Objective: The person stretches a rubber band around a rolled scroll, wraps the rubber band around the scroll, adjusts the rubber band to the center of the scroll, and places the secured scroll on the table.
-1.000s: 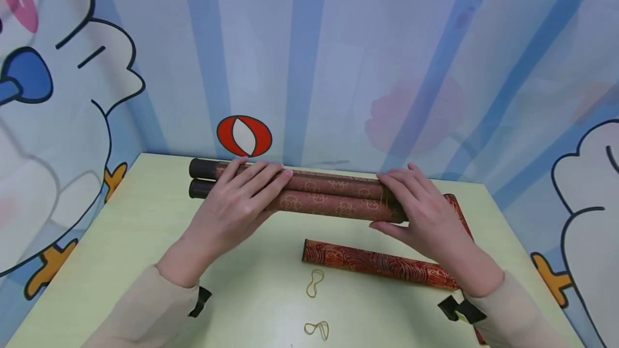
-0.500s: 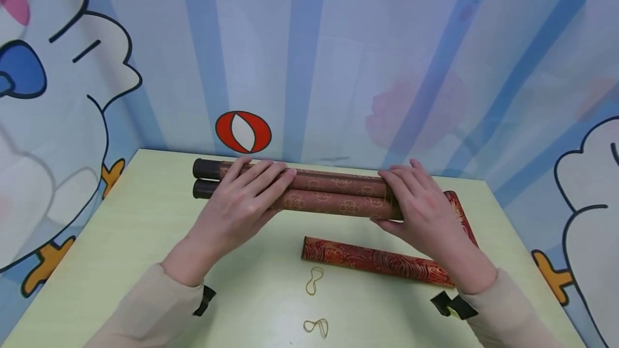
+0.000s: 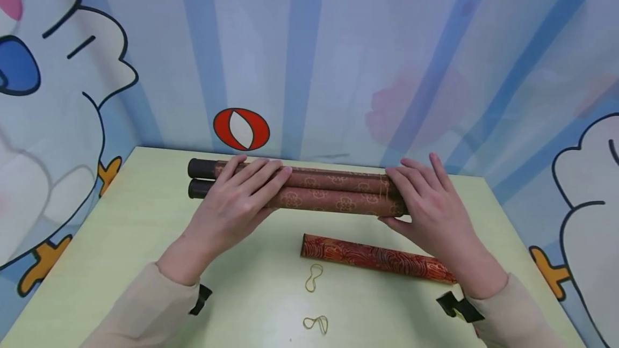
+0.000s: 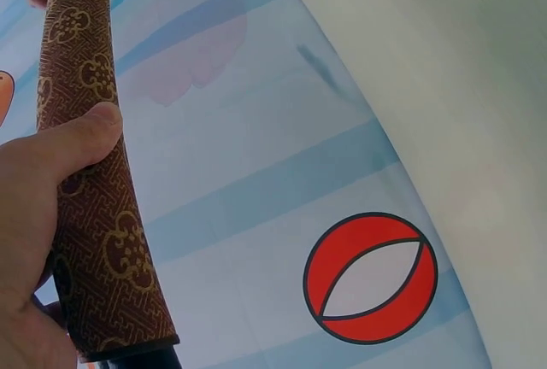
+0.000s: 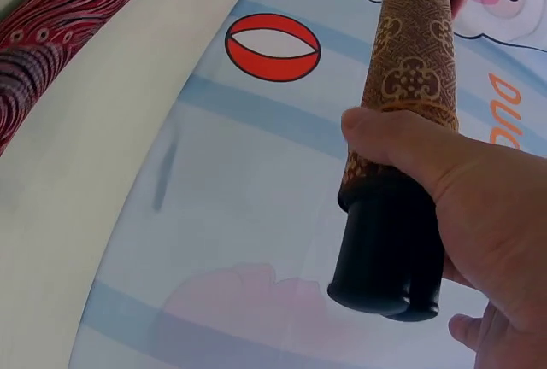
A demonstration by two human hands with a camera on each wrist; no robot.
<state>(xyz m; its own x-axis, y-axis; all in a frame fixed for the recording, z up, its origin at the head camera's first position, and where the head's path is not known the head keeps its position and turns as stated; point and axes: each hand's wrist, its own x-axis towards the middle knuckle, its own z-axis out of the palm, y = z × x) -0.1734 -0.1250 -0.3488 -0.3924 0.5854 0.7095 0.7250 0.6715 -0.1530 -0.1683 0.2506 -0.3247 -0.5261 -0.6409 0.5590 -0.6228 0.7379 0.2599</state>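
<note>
Two brown patterned rolls with black end caps [image 3: 338, 202] are held side by side, raised over the table's back part. Toward their left end my left hand [image 3: 232, 205] grips both, fingers over the top; its thumb lies along the patterned cloth in the left wrist view [image 4: 77, 143]. My right hand [image 3: 432, 208] grips the right end, thumb below and fingers above. The right wrist view shows a thin yellowish band [image 5: 419, 108] round the rolls close to the right thumb, and two black caps [image 5: 385, 249] beyond the hand.
A red patterned roll [image 3: 377, 255] lies on the pale table [image 3: 121, 219] in front of the held rolls, its right end by my right forearm. Two loose yellowish bands [image 3: 314, 277] [image 3: 316, 324] lie nearer. A printed curtain [image 3: 338, 58] stands behind the table.
My right hand has shifted slightly right at the rolls' end, its fingers a little more spread. The left hand keeps its grip. The second red roll at the right is now hidden behind the right hand and arm.
</note>
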